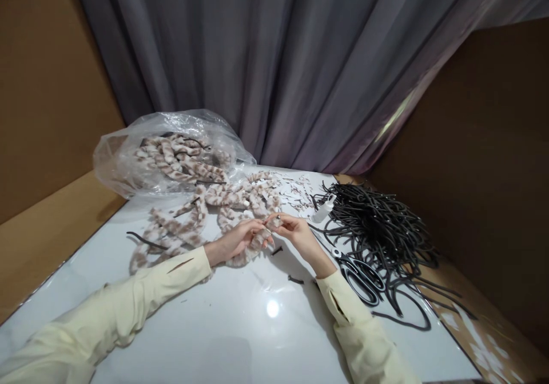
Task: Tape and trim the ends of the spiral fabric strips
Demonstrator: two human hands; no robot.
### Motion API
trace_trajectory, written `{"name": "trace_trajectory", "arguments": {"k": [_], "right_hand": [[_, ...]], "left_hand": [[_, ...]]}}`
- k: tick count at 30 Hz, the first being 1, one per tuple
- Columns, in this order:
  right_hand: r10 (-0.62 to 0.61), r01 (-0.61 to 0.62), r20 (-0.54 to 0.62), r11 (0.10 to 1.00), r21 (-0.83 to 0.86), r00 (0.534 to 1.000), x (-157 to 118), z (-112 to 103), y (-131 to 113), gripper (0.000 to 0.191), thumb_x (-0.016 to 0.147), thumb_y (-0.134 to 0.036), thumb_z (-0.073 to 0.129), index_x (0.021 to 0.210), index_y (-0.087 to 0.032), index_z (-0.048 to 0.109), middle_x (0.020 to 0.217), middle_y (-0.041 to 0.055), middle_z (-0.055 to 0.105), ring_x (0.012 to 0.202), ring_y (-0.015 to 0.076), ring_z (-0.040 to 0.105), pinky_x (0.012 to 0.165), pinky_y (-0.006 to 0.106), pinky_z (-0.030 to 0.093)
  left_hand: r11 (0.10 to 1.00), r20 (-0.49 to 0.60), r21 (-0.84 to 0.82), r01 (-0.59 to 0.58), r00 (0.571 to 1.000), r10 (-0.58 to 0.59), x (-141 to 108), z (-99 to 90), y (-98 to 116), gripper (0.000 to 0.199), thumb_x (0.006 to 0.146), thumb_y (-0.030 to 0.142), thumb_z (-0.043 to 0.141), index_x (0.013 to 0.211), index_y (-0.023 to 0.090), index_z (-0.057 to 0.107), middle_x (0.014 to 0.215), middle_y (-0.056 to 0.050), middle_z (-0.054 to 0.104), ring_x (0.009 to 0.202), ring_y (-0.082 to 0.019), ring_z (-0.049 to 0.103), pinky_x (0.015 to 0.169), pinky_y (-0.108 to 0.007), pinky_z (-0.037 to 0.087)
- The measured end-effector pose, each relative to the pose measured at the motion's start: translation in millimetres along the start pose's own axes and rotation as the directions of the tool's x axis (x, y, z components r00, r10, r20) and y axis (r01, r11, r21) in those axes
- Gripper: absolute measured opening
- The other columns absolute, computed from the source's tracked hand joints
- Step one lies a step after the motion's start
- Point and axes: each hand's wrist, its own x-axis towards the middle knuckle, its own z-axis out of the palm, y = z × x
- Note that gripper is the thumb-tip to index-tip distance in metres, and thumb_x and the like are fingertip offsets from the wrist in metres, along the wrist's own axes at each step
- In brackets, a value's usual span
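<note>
Near the middle of the white table (pixel 266 327), my left hand (pixel 241 240) has its fingers closed round a brown-and-white furry strip (pixel 256 244). Close against it, my right hand (pixel 294 229) pinches the end of the same strip between thumb and fingers. More furry strips (pixel 178 229) lie on the table to the left of and beyond my hands. Short dark pieces (pixel 295 280) rest on the table just below my right hand. A small white bottle (pixel 325 208) stands tilted beyond my right hand.
A clear plastic bag (pixel 115 158) holding furry strips sits at the back left. At the right lie a large heap of black cords (pixel 377 218) and black-handled scissors (pixel 360 278). Small scraps (pixel 298 189) are scattered at the back. Grey curtain (pixel 266 58) hangs behind.
</note>
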Motion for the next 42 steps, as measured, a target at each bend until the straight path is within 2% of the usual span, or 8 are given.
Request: {"name": "trace_trajectory", "arguments": {"k": [5,12,17,21,24,33,36,42], "right_hand": [[0.022,-0.023,-0.041,1.000,-0.016,0.999,1,-4,1,0.014,0.067,-0.030,0.068,0.072,-0.016,0.066,0.075,0.0018,0.064,0.071,0.0149,0.057,0.070,0.028,0.047],[-0.010,0.000,-0.095,0.994,-0.112,0.995,2,-4,3,0.014,0.070,-0.030,0.064,0.068,-0.016,0.063,0.066,-0.0003,0.063,0.063,0.0145,0.058,0.064,0.027,0.049],[-0.071,0.052,-0.058,0.959,-0.278,0.996,-3,4,5,0.017,0.075,-0.023,0.060,0.087,-0.019,0.072,0.082,0.0033,0.073,0.077,0.0214,0.064,0.075,0.033,0.049],[-0.264,0.282,0.109,0.813,-0.508,0.958,-5,5,12,0.040,0.078,-0.008,0.048,0.111,-0.024,0.066,0.107,0.0039,0.069,0.094,0.0222,0.065,0.084,0.034,0.049],[-0.317,0.398,0.240,0.715,-0.574,0.918,-6,2,18,0.057,0.076,0.001,0.042,0.124,-0.025,0.056,0.122,0.0056,0.060,0.108,0.0207,0.059,0.091,0.033,0.046],[-0.255,0.415,0.330,0.486,-0.769,0.909,-12,5,7,0.060,0.077,0.003,0.038,0.128,-0.026,0.050,0.115,0.0102,0.057,0.100,0.0212,0.055,0.083,0.034,0.047],[-0.253,0.431,0.349,0.496,-0.754,0.902,-12,4,2,0.057,0.077,0.002,0.039,0.125,-0.026,0.052,0.113,0.0090,0.054,0.099,0.0211,0.052,0.082,0.033,0.045],[-0.208,0.421,0.385,0.653,-0.629,0.899,-7,0,-2,0.052,0.080,0.001,0.039,0.119,-0.027,0.059,0.103,0.0080,0.052,0.097,0.0196,0.051,0.084,0.032,0.044]], "left_hand": [[0.998,-0.032,0.024,0.054,0.998,-0.053,-1,0.5,1,0.022,0.072,0.029,0.066,0.083,0.011,0.061,0.071,-0.005,0.067,0.058,-0.009,0.058,0.059,-0.019,0.042],[0.992,-0.031,0.124,0.019,0.999,-0.015,-1,-3.1,0,0.023,0.075,0.029,0.066,0.088,0.012,0.060,0.074,-0.005,0.067,0.060,-0.010,0.060,0.060,-0.020,0.044],[0.997,-0.101,0.064,0.033,0.995,-0.026,1,-2.5,-2,0.027,0.071,0.019,0.066,0.095,0.012,0.058,0.075,-0.005,0.068,0.063,-0.012,0.063,0.065,-0.023,0.047],[0.999,-0.141,-0.007,0.047,0.989,-0.047,4,-5.6,1,0.023,0.068,0.012,0.064,0.091,0.011,0.061,0.078,-0.006,0.068,0.069,-0.015,0.064,0.067,-0.024,0.047],[0.998,-0.082,-0.054,0.045,0.995,-0.050,6,-9.9,7,0.018,0.068,0.014,0.064,0.086,0.010,0.064,0.082,-0.008,0.068,0.076,-0.018,0.063,0.070,-0.029,0.049],[0.998,-0.013,0.015,0.060,0.998,-0.060,3,-12.8,16,0.033,0.064,0.018,0.074,0.094,0.012,0.063,0.080,-0.006,0.068,0.074,-0.016,0.064,0.073,-0.027,0.047],[0.994,0.049,0.095,0.051,0.997,-0.056,-1,-14.0,20,0.039,0.067,0.024,0.073,0.102,0.012,0.058,0.073,-0.004,0.067,0.071,-0.016,0.066,0.068,-0.025,0.046],[0.967,0.150,0.247,0.063,0.983,-0.103,-5,-15.6,34,0.048,0.071,0.027,0.070,0.113,0.013,0.051,0.070,-0.002,0.066,0.062,-0.013,0.062,0.063,-0.024,0.046]]}}
